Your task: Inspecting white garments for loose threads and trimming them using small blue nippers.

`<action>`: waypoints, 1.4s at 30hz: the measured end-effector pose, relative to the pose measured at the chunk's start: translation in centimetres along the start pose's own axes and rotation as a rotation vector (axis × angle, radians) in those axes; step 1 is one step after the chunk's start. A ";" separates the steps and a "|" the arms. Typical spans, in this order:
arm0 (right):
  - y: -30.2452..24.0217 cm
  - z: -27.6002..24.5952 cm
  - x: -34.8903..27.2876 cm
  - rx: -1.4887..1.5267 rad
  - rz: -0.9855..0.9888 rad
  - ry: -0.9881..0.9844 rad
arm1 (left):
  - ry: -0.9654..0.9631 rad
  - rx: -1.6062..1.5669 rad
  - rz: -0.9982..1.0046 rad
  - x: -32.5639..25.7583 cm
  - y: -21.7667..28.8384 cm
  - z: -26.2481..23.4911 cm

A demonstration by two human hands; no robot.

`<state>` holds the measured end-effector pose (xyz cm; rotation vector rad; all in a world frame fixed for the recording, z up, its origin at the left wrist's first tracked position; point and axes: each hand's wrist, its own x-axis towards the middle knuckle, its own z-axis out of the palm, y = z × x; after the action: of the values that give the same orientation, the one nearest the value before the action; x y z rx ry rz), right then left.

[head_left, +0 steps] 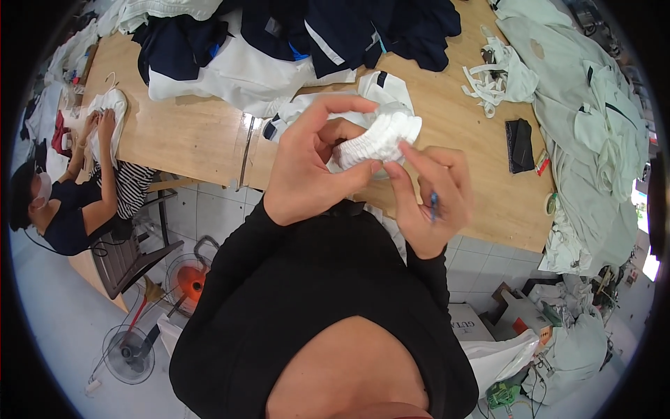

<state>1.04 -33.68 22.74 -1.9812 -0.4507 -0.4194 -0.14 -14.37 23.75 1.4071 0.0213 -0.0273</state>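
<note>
Views: one, head-worn fisheye.
Facing: steeply down over the person's chest.
Nearness: hands close, mid-frame.
Reach: wooden table [195,133] above, tiled floor [63,335] below; edges bend at rim.

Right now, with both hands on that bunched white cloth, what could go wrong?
1. The right hand also pinches a small blue tool close to the left hand; a slip might nick a finger or the white gathered cloth.
2. The cloth is held in the air off the wooden table; loosened fingers could drop it to the tiled floor.
</note>
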 end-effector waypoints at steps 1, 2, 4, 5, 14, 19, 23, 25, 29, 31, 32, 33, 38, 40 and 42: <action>0.3 0.7 0.2 -0.019 -0.084 0.040 | 0.015 -0.015 -0.007 -0.1 0.1 0.0; 0.9 0.9 0.0 -0.019 -0.087 0.041 | 0.014 -0.015 -0.003 -0.1 0.0 0.2; 2.0 1.3 -0.1 -0.178 -0.385 0.076 | 0.044 -0.090 0.020 0.0 -0.6 0.5; 2.1 1.6 0.2 -0.174 -0.389 0.074 | 0.049 -0.089 0.022 0.1 -0.7 0.4; 3.9 -0.7 -0.8 0.143 -0.036 0.096 | 0.046 -0.090 0.000 0.0 -1.1 -0.2; 1.2 1.4 0.3 -0.036 -0.162 0.031 | 0.045 0.096 0.083 -0.2 -2.1 0.2; 1.7 1.6 0.3 -0.116 -0.064 0.024 | -0.059 0.199 0.102 -0.3 -2.6 -0.6; 3.6 1.4 0.7 -0.101 -0.239 0.206 | -0.070 0.110 0.032 -0.5 -2.1 -0.6; 2.7 -1.4 0.2 -0.110 -0.134 0.027 | -0.064 0.115 0.086 -0.3 -2.1 -0.8; 2.0 -0.2 0.4 -0.070 -0.191 0.002 | -0.032 0.087 0.062 -0.2 -2.3 -0.5; 1.9 0.1 0.4 -0.027 -0.252 -0.027 | -0.038 0.087 0.061 -0.1 -2.3 -0.6; 2.0 0.2 0.1 -0.014 -0.210 -0.050 | -0.067 0.110 0.040 0.0 -2.2 -0.8; 2.5 -0.2 0.8 -0.237 -0.407 -0.165 | -0.156 0.049 -0.008 0.8 -1.7 -1.4; 2.5 -0.1 0.9 -0.309 -0.423 -0.192 | -0.187 0.082 -0.094 0.9 -1.4 -1.7; 3.3 -0.4 0.9 -0.183 -0.312 -0.270 | -0.200 0.018 -0.118 0.7 -1.5 -1.5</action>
<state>3.38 -35.30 20.86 -2.1609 -0.9287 -0.3986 0.48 -13.13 21.96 1.4140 -0.0615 -0.2667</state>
